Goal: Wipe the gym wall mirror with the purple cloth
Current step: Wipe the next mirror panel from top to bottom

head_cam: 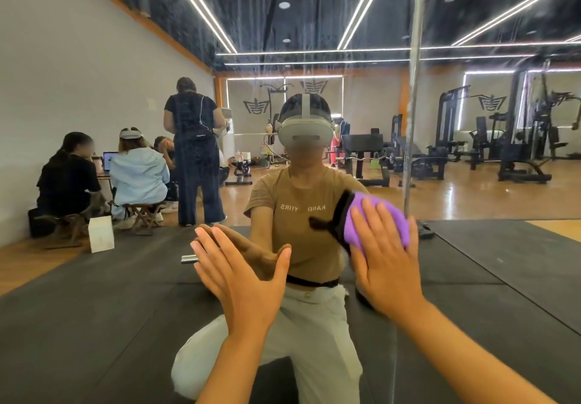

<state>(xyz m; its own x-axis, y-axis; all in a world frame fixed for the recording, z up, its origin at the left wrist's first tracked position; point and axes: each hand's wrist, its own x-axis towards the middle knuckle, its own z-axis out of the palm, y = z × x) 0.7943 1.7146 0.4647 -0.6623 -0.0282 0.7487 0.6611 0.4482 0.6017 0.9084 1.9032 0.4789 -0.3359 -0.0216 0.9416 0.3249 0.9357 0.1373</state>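
The purple cloth (375,223) lies flat against the mirror (314,42), pinned under the right hand (385,259). That hand's fingers (369,224) are straight and spread, pressing the cloth to the glass rather than curling round it; purple fabric shows above and between the fingertips, and a dark trim of the cloth sticks out to the left of them. The left hand (240,273) is also flat and open, fingers together and straight, thumb splayed toward the right; it holds nothing, and its fingertips appear to meet the glass, where they touch their own reflection.

Just right of the right fingertips a vertical seam (412,105) runs up the mirror, close beside the cloth's right edge. Above both hands the glass stretches wide, marked with faint vertical streaks (251,26) across the reflected dark ceiling. Left of the left fingers the glass runs on uninterrupted.

Everything else is reflection: the kneeling person (303,234) in a tan shirt and headset between the two hands, a group of seated people (103,177) and one standing person (195,152) beyond the left fingers, weight machines (490,139) beyond the right, and black floor mats (110,293) below.
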